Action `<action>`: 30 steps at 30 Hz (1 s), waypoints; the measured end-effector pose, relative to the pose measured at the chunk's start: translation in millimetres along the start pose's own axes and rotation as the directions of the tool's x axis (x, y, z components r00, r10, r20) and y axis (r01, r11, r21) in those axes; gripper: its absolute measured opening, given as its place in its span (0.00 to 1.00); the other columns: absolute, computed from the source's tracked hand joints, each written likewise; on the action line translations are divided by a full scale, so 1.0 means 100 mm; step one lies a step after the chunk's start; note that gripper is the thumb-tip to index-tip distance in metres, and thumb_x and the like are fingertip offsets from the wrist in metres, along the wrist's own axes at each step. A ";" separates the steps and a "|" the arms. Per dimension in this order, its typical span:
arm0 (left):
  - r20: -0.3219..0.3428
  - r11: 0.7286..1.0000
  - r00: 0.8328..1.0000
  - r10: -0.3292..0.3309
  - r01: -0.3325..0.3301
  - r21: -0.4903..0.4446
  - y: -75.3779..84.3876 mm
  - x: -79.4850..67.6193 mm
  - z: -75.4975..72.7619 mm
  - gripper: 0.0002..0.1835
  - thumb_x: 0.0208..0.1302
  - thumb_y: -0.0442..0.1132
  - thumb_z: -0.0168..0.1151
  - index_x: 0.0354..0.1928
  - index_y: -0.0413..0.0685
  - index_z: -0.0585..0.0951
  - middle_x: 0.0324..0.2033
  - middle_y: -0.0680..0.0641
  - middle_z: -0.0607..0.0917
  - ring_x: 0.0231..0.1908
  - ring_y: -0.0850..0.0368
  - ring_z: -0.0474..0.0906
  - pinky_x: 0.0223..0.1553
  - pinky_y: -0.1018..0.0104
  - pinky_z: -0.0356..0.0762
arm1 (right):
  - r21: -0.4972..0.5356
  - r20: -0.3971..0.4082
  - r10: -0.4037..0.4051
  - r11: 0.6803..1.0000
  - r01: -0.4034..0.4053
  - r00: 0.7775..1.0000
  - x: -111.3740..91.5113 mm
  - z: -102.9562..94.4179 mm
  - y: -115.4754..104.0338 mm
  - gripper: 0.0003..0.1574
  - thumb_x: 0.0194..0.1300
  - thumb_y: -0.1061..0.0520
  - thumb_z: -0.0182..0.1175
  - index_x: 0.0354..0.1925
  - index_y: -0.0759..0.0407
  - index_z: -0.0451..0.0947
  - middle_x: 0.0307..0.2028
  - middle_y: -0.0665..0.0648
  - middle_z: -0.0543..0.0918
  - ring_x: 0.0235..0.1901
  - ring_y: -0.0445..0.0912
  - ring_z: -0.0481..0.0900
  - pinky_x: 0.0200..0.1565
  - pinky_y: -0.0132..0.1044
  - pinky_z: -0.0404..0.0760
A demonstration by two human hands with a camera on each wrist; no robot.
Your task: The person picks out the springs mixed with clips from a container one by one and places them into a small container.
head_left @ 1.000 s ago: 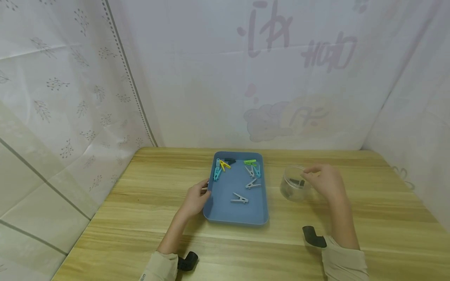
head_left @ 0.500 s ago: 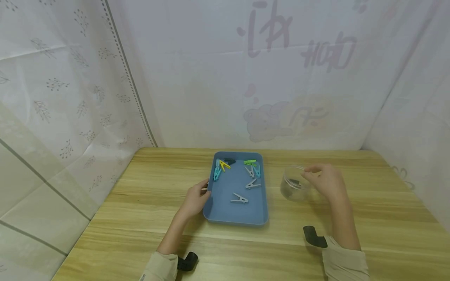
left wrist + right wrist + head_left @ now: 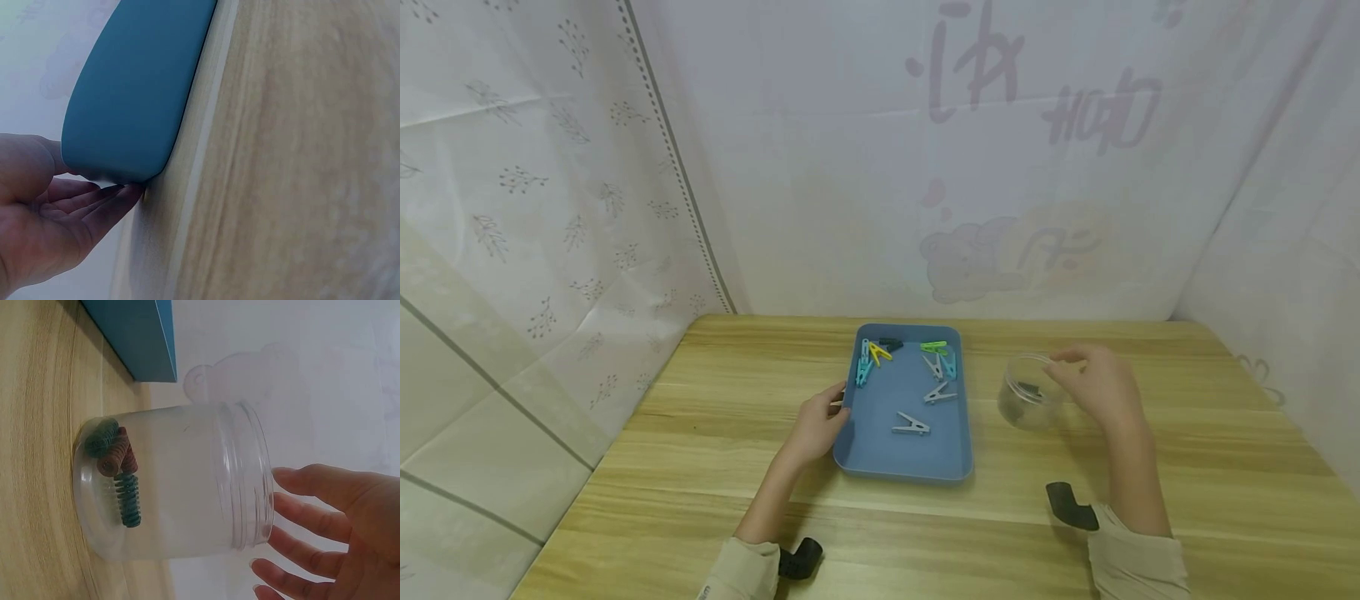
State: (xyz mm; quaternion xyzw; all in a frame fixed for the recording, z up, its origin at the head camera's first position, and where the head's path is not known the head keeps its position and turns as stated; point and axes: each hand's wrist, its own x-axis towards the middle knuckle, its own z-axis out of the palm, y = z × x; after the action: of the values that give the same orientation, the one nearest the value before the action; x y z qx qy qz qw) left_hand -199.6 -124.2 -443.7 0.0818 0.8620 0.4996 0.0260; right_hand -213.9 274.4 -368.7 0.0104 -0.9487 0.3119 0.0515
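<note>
A blue rectangular tray (image 3: 917, 457) lies on the table. My left hand (image 3: 816, 425) holds its left side, thumb at the rim and fingers against the outer wall. Inside lie several clothespins: a yellow clothespin (image 3: 881, 353), a green clothespin (image 3: 934, 346), a grey clothespin (image 3: 912, 425), and blue and dark ones. To the right stands a clear, lidless jar (image 3: 178, 487). My right hand (image 3: 1097, 383) pinches its rim with thumb and fingertips. At the jar's bottom lie several small ribbed pieces, among them a green ribbed piece (image 3: 128, 500) and a brown ribbed piece (image 3: 114, 457).
The wooden table (image 3: 715, 492) runs back to a pale patterned curtain (image 3: 820, 167), with more curtain at both sides. A black elbow-shaped part (image 3: 1071, 506) sits at the right sleeve, another black part (image 3: 801, 558) at the left sleeve.
The dark pieces seen through the jar have shifted slightly to the left since a second ago. My right hand has moved very little; the left hand and tray look the same.
</note>
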 end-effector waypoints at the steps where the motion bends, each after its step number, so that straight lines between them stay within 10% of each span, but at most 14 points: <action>1: 0.000 1.000 1.000 0.002 -0.002 0.001 0.00 0.00 0.00 0.27 0.76 0.27 0.53 0.73 0.22 0.67 0.64 0.22 0.78 0.60 0.27 0.81 0.59 0.40 0.84 | 0.002 0.001 0.001 1.000 -0.001 1.000 0.00 0.00 -0.02 0.32 0.78 0.44 0.58 0.61 0.70 0.81 0.64 0.79 0.77 0.56 0.73 0.79 0.47 0.66 0.82; 30: 0.003 1.000 1.000 0.013 -0.013 -0.006 0.00 0.01 -0.01 0.27 0.75 0.26 0.54 0.72 0.21 0.67 0.63 0.22 0.78 0.60 0.26 0.81 0.59 0.40 0.84 | 0.076 -0.001 -0.063 0.995 0.063 0.998 -0.01 0.18 -0.43 0.33 0.73 0.53 0.60 0.69 0.70 0.74 0.66 0.78 0.76 0.67 0.75 0.70 0.64 0.75 0.70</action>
State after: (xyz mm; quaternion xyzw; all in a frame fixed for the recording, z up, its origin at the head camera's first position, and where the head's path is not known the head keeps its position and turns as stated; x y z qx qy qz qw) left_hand -200.5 -124.8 -443.3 0.0880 0.8600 0.5021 0.0245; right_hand -212.7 228.9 -357.8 0.0423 -0.9354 0.3459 0.0604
